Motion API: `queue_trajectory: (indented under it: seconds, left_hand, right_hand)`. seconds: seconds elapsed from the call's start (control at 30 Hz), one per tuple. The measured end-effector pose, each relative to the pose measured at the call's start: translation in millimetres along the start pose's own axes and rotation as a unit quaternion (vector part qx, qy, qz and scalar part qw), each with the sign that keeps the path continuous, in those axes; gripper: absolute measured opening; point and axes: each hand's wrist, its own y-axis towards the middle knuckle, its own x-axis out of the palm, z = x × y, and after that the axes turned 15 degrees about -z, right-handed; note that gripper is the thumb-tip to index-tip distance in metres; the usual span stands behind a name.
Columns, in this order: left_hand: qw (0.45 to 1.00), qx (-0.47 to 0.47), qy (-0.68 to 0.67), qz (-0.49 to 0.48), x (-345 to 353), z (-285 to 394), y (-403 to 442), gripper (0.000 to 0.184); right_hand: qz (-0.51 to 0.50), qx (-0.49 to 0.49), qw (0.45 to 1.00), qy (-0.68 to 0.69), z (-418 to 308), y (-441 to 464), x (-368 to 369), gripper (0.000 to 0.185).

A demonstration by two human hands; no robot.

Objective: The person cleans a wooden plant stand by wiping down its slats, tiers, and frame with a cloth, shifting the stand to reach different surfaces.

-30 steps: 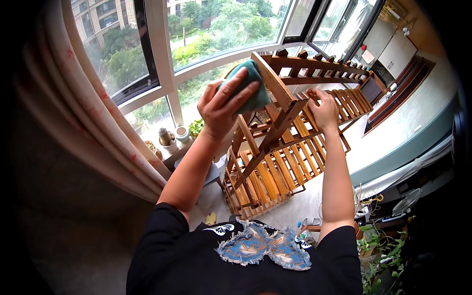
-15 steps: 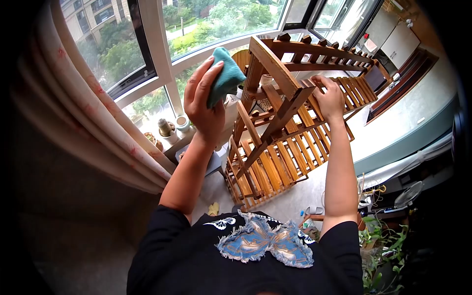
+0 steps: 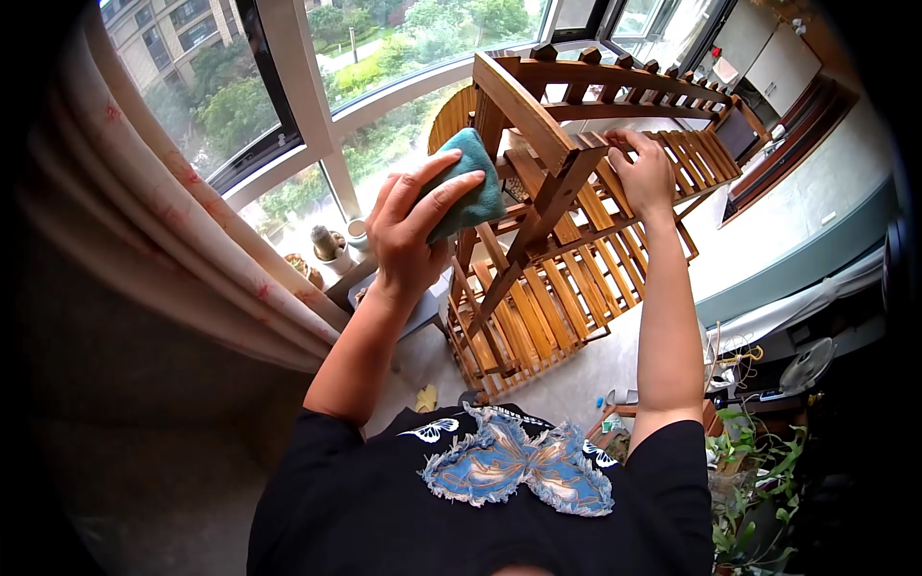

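Observation:
My left hand (image 3: 411,223) is closed round a folded teal cloth (image 3: 473,197), its fingers spread over the near face. The cloth is up beside the top end of a brown wooden slatted rack (image 3: 528,106); I cannot tell whether it touches the wood. My right hand (image 3: 642,178) has its fingers curled at the near corner of the rack's upper frame, with the fingertips partly hidden. Slatted shelves lie below both hands, and a rail with pointed posts runs along the window side.
Large windows (image 3: 423,43) line the far left, with a pink-patterned curtain (image 3: 192,230) beside them. Potted cacti (image 3: 331,248) stand on the sill. At lower right are a leafy plant (image 3: 768,470) and a cluttered surface with a clear fan-like disc (image 3: 805,372).
My left hand has moved down and right with the cloth, closer to the rack's upper end. The right hand stays at the rack's corner. The view has shifted slightly.

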Motion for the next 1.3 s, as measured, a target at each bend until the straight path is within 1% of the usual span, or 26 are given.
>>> queue_trajectory:
  seconds: [0.03,0.1,0.13,0.17,0.23,0.27,0.37,0.4,0.43,0.47,0.53,0.57,0.63,0.7,0.77,0.83,0.9,0.93,0.97,1.03,1.07,1.13,1.17,1.23,1.27,1.3]
  left_hand:
    - [1.000,0.000,0.001,-0.001,1.4,-1.5,7.3,0.045]
    - [0.987,0.045,0.030,-0.155,9.7,-2.6,21.8,0.042]
    - [0.982,0.034,0.048,-0.179,17.3,-0.3,25.6,0.036]
    - [0.982,0.037,0.047,-0.177,18.2,6.0,27.3,0.036]
    - [0.972,-0.013,0.101,-0.213,8.2,22.6,36.0,0.031]
    - [0.965,-0.047,0.090,-0.242,0.8,27.8,39.4,0.028]
    - [0.952,-0.088,0.085,-0.281,-35.9,29.2,44.2,0.029]
    - [0.943,-0.125,0.112,-0.287,-46.0,26.2,39.4,0.033]
    - [0.963,-0.125,0.084,-0.225,-50.6,19.4,36.0,0.040]
    - [0.986,-0.097,0.061,-0.119,-48.5,12.7,35.7,0.043]
    - [0.997,-0.029,0.010,0.076,-32.0,-2.6,40.1,0.047]
    - [0.989,-0.023,-0.004,0.143,-21.0,-5.2,43.9,0.046]
    - [0.981,0.006,-0.042,0.190,6.9,-12.4,52.1,0.046]
    - [0.995,0.011,-0.056,0.085,39.6,-23.9,43.1,0.056]
    - [0.998,-0.022,-0.004,0.050,52.0,-18.3,26.3,0.061]
    - [0.998,-0.001,0.009,0.055,47.4,-23.4,21.5,0.063]
    - [0.997,-0.010,0.075,-0.006,37.9,-18.3,9.3,0.062]
    - [0.996,-0.012,0.088,-0.014,40.6,-21.0,1.4,0.060]
    - [0.993,-0.024,0.102,-0.048,38.9,-21.9,-8.0,0.063]
    - [0.994,-0.062,0.045,-0.078,43.2,-31.1,-26.5,0.066]
    - [0.994,-0.062,0.044,-0.081,44.3,-34.6,-33.8,0.066]
    - [0.990,-0.075,-0.037,-0.112,41.9,-35.1,-41.2,0.070]
    - [0.990,-0.077,-0.038,-0.113,40.6,-35.7,-42.9,0.070]
    - [0.978,-0.095,0.002,-0.186,27.2,-29.4,-34.0,0.070]
    - [0.965,-0.125,-0.004,-0.232,17.2,-24.4,-27.9,0.066]
    - [0.965,-0.126,-0.003,-0.231,15.8,-30.7,-30.2,0.066]
  right_hand:
    - [0.001,0.000,1.000,-0.001,-0.6,0.4,0.0,0.029]
    - [0.003,-0.002,1.000,-0.003,0.3,1.7,0.7,0.028]
    - [0.005,-0.004,1.000,-0.006,1.2,1.5,0.6,0.028]
    - [0.008,-0.003,1.000,-0.007,2.5,1.6,0.4,0.028]
    - [0.005,-0.003,1.000,-0.010,3.3,2.7,0.1,0.027]
    - [0.003,0.001,1.000,0.005,2.6,1.5,-0.4,0.027]
    - [0.002,-0.001,1.000,0.003,1.1,0.8,-1.2,0.028]
    - [0.005,-0.001,1.000,0.004,1.2,3.4,-0.2,0.028]
    - [0.010,0.001,1.000,-0.010,2.7,3.9,2.2,0.028]
    - [0.015,0.004,1.000,-0.024,4.3,4.2,3.8,0.029]
    - [0.004,0.015,1.000,-0.020,0.5,2.9,-1.1,0.029]
    - [-0.003,0.021,1.000,-0.020,-2.1,1.2,-4.5,0.029]
    - [-0.016,0.018,1.000,-0.007,1.1,1.3,-6.1,0.029]
    - [-0.002,0.011,1.000,-0.020,3.4,1.3,-4.5,0.029]
    - [0.000,0.007,1.000,-0.025,2.9,1.9,-3.6,0.029]
    - [-0.003,0.009,1.000,-0.019,1.2,3.0,-4.1,0.028]
    - [-0.003,0.012,1.000,-0.028,-0.5,0.6,-5.2,0.027]
    - [-0.004,0.017,1.000,-0.025,-1.0,0.6,-5.6,0.027]
    - [-0.003,0.022,1.000,-0.021,-1.2,2.0,-5.5,0.027]
    - [0.003,0.018,0.999,-0.028,1.9,4.0,-3.2,0.027]
    - [0.006,0.016,0.999,-0.030,0.9,3.7,-4.0,0.027]
    - [0.010,0.008,0.999,-0.033,2.0,5.5,-3.4,0.027]
    - [0.008,0.007,1.000,-0.029,2.4,5.1,-4.1,0.027]
    - [0.022,0.004,0.999,-0.038,4.2,5.5,-3.9,0.027]
    - [0.020,0.003,0.999,-0.039,1.8,4.2,-4.5,0.027]
    - [0.019,0.005,0.999,-0.039,-4.7,2.3,-7.2,0.027]
